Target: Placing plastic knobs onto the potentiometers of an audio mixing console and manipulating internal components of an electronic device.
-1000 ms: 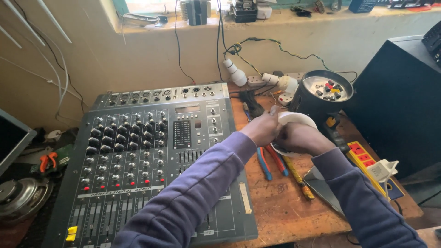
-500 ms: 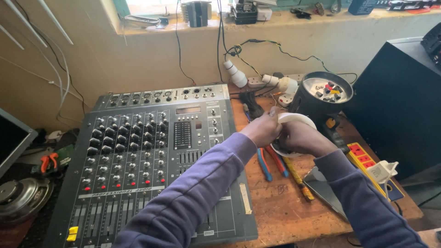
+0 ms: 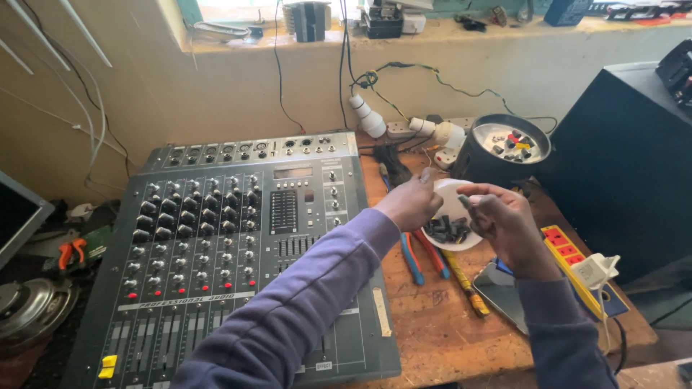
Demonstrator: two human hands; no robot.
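Head view: left hand [image 3: 412, 204] grips white dish [image 3: 453, 216] rim; right hand [image 3: 504, 220] pinches small knob above it.

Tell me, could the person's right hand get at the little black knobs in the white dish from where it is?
Probably yes. The right hand hovers just beside the white dish, and the black knobs lie uncovered in it. The left hand holds the dish's far edge, clear of them.
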